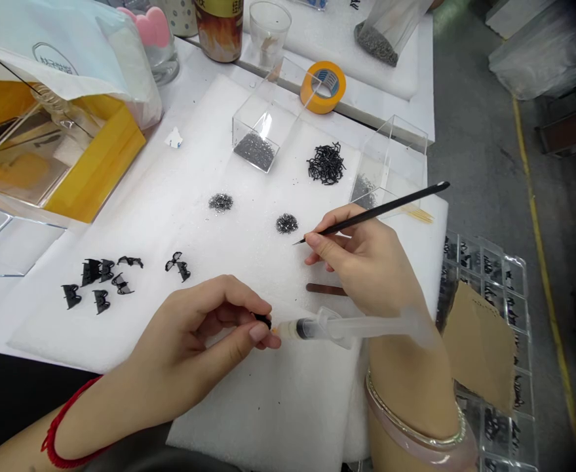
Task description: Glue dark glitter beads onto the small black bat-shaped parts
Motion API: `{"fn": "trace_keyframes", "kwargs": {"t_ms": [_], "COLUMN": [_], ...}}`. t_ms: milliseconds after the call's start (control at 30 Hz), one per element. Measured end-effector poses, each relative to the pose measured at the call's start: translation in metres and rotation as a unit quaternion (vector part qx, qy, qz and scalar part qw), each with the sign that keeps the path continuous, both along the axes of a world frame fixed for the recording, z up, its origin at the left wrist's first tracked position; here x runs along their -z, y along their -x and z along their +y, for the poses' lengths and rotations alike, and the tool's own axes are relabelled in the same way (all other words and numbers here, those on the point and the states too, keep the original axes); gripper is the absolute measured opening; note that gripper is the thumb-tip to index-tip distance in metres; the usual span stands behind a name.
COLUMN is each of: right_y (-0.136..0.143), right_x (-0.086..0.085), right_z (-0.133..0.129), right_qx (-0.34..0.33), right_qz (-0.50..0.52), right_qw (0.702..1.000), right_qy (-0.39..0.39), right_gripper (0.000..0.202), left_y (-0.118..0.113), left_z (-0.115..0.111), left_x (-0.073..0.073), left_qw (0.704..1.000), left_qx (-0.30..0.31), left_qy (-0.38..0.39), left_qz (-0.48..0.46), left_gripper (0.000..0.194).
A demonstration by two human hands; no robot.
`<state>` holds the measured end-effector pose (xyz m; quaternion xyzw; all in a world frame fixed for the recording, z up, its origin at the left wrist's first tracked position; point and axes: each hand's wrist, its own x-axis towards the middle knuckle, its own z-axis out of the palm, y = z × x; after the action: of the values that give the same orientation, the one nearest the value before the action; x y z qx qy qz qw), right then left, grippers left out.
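Observation:
My left hand [209,341] is closed in a pinch on a small black piece [263,320], mostly hidden by the fingers. A translucent syringe [337,326] with an orange tip extends rightward from those fingertips; whether they also hold it I cannot tell. Between its thumb and fingers my right hand [351,252] grips a slim black fine-tipped stick [381,208], tip pointing down-left. Just left of that tip is a small pile of shiny black bits [286,223]. A brown flat strip [326,289] lies under the right hand. Several small black clip-like parts [101,278] rest at the left.
White foam sheet [248,262] covers the table. Another glittery pile [220,202], a heap of black curved pieces [326,163], clear boxes [255,141] and orange tape [323,87] stand beyond. A compartment tray [506,314] with cardboard [481,347] is at the right.

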<state>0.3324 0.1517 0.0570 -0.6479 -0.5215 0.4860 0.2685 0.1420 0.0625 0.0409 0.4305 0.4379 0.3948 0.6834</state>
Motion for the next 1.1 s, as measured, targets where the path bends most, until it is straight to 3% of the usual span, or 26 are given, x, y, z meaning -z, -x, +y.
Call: {"fn": "trace_keyframes", "kwargs": {"t_ms": [167, 333, 467, 700, 1100], "right_y": [0.002, 0.015, 0.027, 0.035, 0.036], "right_x": [0.000, -0.004, -0.009, -0.012, -0.014], "right_z": [-0.003, -0.015, -0.027, -0.033, -0.036], "right_qx": [0.040, 0.020, 0.017, 0.031, 0.013], "right_qz": [0.047, 0.231, 0.263, 0.269, 0.280], "right_qw": [0.998, 0.971, 0.959, 0.958, 0.959], "right_qy": [-0.033, 0.048, 0.105, 0.096, 0.052], "right_gripper": [0.019, 0.020, 0.022, 0.021, 0.020], "left_y": [-0.003, -0.004, -0.004, -0.007, -0.006], "left_z": [0.002, 0.007, 0.007, 0.007, 0.006], "left_x": [-0.004, -0.005, -0.004, -0.003, -0.001], "left_qw": [0.997, 0.984, 0.976, 0.967, 0.966], "left_qx": [-0.057, -0.162, -0.212, -0.242, -0.249], "left_qy": [0.043, 0.061, 0.022, -0.011, -0.051], "left_qz": [-0.041, -0.049, -0.050, -0.086, -0.049], "left_gripper": [0.008, 0.016, 0.015, 0.015, 0.018]}}
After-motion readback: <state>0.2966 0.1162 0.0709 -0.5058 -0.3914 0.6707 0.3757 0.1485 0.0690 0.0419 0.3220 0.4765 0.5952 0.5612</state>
